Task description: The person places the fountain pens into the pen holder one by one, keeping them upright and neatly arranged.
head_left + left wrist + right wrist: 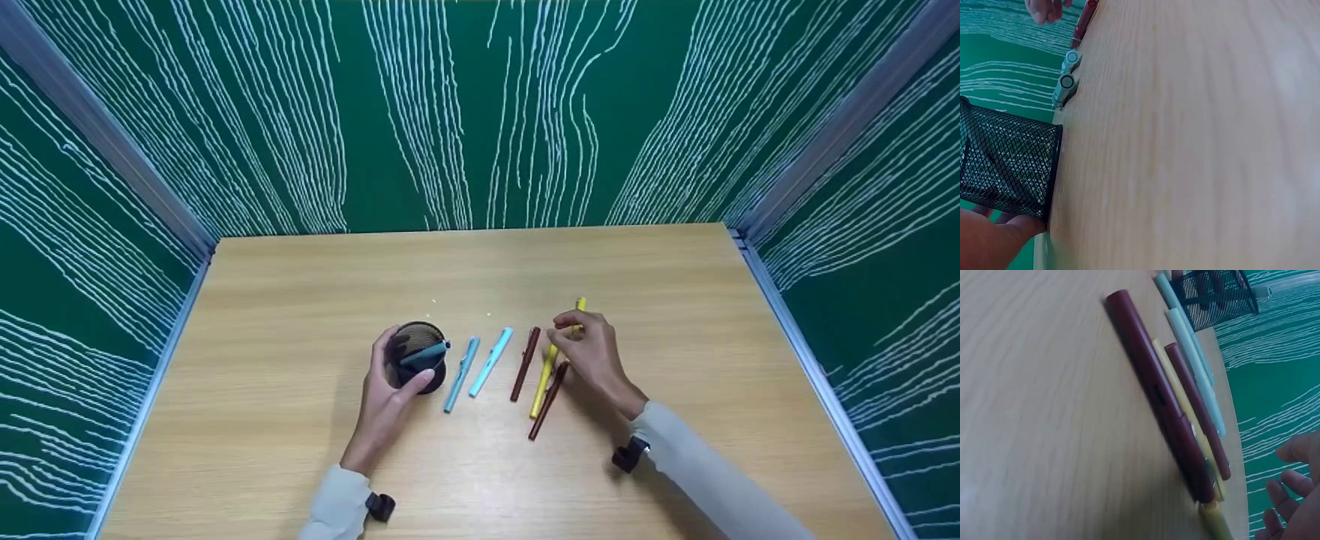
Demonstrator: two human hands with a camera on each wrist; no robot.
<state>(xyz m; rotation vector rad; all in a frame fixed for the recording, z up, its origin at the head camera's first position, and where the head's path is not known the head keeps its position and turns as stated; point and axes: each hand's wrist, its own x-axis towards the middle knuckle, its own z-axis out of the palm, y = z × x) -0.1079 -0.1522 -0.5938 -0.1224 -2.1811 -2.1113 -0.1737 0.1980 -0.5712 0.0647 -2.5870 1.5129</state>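
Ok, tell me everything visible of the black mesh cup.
The cup is round and open-topped, with walls of black mesh, seemingly metal, and a dark rim. It appears upright on the table, left of the loose pens. A teal pen leans inside, one end poking over the rim. The left hand grips its side.

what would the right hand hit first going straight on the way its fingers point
In the head view, the right hand seems to line up first with the upper end of the dark red pen nearest the light-blue pens. It looks raised, though, so it may pass over.
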